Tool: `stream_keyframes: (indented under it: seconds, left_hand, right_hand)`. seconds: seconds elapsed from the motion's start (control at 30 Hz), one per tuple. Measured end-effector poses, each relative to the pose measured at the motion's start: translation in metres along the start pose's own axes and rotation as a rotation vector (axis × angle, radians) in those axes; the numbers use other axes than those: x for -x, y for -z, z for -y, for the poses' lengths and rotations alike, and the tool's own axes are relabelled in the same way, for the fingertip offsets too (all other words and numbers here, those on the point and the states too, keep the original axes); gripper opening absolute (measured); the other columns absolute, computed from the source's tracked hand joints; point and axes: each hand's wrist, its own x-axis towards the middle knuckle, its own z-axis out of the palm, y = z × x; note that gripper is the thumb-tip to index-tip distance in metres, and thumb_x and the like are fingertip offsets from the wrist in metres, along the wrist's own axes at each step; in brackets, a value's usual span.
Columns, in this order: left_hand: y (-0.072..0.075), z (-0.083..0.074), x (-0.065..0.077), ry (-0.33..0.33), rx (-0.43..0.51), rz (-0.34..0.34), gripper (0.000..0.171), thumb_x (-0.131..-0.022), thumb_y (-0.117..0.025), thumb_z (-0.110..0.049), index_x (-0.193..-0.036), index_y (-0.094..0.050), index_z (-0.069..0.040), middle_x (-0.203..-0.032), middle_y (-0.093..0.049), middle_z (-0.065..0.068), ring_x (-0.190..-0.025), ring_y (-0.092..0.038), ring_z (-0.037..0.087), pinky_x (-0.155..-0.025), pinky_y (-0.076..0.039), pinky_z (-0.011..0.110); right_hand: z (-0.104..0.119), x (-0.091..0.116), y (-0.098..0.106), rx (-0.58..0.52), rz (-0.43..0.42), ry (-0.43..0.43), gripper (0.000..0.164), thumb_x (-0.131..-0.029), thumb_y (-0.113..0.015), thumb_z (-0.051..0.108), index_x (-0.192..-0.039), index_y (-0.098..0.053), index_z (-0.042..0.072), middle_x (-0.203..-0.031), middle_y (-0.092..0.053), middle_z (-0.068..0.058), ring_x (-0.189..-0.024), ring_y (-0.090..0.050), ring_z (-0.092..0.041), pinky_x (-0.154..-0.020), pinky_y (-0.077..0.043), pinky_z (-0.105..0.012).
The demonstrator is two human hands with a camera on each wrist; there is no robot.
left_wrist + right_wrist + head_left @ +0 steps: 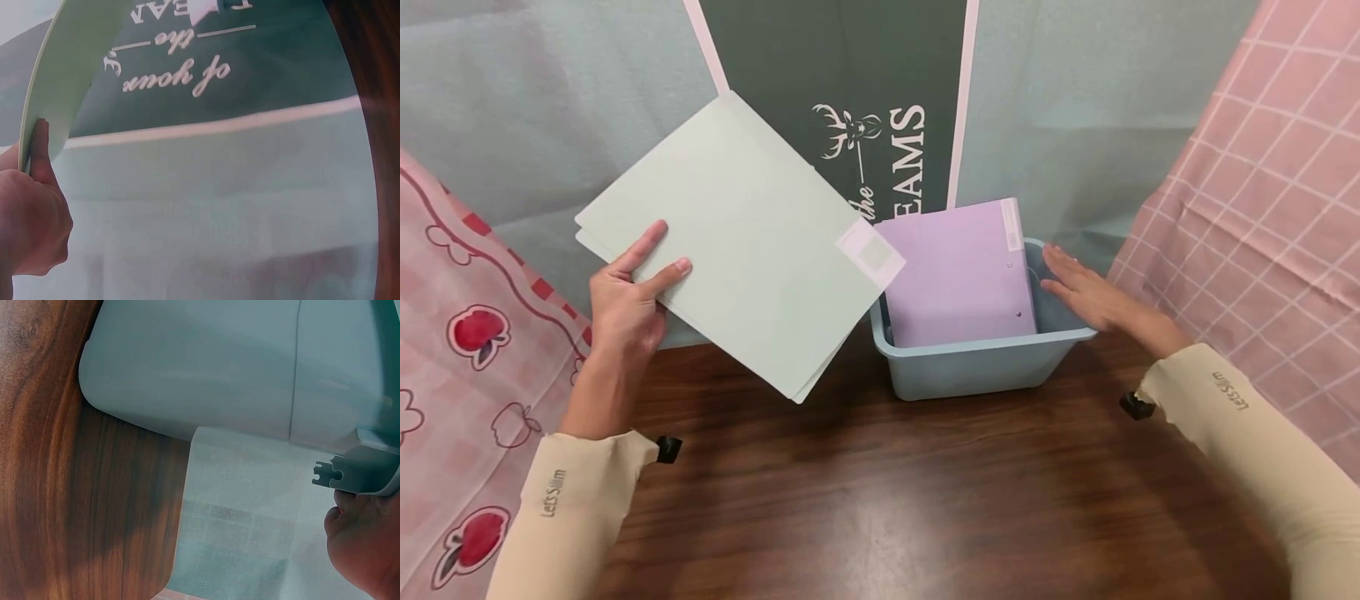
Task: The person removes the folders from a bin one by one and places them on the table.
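Observation:
My left hand (628, 304) grips a pale green folder (737, 242) by its lower left edge, thumb on the front face. The folder is raised and tilted, with a white label (872, 252) at its right corner, which overlaps the bin in the head view. In the left wrist view the folder (75, 62) appears nearly edge-on. Fingers extended, my right hand (1086, 292) lies at the right rim of a light blue bin (970, 371). A purple folder (951, 275) leans inside that bin, its label upward. The right wrist view has the hand (365, 544) close against the bin's rim.
The bin stands on a dark brown wooden table (880, 500) near its back edge. Behind hangs a grey-green cloth (1075, 100) with a deer print and lettering. Pink patterned cloths border the left (467, 400) and right (1285, 167).

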Motion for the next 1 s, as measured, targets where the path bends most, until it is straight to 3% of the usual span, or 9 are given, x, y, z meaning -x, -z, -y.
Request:
stream_keyframes:
  seconds: [0.23,0.5,0.8,1.0]
  left_hand:
    - [0.023,-0.009,0.002,-0.02,0.055,0.002,0.063,-0.078,-0.072,0.032,-0.133,-0.072,0.0,-0.14,-0.061,0.009,-0.105,-0.073,0.019,-0.076,-0.064,0.032]
    - [0.046,-0.023,0.004,0.012,-0.002,-0.023,0.064,-0.08,-0.072,0.029,-0.136,-0.072,-0.004,-0.14,-0.054,0.005,-0.103,-0.073,0.014,-0.073,-0.064,0.032]
    - [0.069,-0.033,0.002,0.036,-0.016,0.022,0.064,-0.083,-0.068,0.03,-0.137,-0.07,-0.004,-0.135,-0.056,0.005,-0.102,-0.075,0.014,-0.074,-0.064,0.033]
    - [0.081,-0.036,-0.001,0.109,-0.109,0.014,0.065,-0.086,-0.069,0.026,-0.14,-0.07,-0.011,-0.14,-0.049,0.001,-0.1,-0.074,0.011,-0.07,-0.065,0.031]
  right_hand:
    - [0.001,0.0,-0.004,-0.004,-0.009,0.006,0.075,-0.116,-0.032,0.043,-0.167,0.0,-0.002,-0.175,0.003,-0.025,-0.162,0.007,-0.042,-0.131,0.002,-0.057]
    - [0.003,-0.001,-0.004,-0.004,-0.007,0.01,0.075,-0.116,-0.032,0.043,-0.167,-0.001,-0.002,-0.175,0.004,-0.025,-0.162,0.007,-0.041,-0.131,0.002,-0.057]
    - [0.002,-0.002,-0.007,-0.006,-0.004,0.014,0.075,-0.116,-0.031,0.043,-0.167,0.0,-0.003,-0.175,0.006,-0.023,-0.162,0.008,-0.04,-0.131,0.003,-0.058]
    - [0.001,0.0,-0.005,-0.005,-0.001,0.002,0.076,-0.116,-0.031,0.045,-0.167,0.001,0.0,-0.175,0.008,-0.021,-0.162,0.009,-0.04,-0.13,0.002,-0.06]
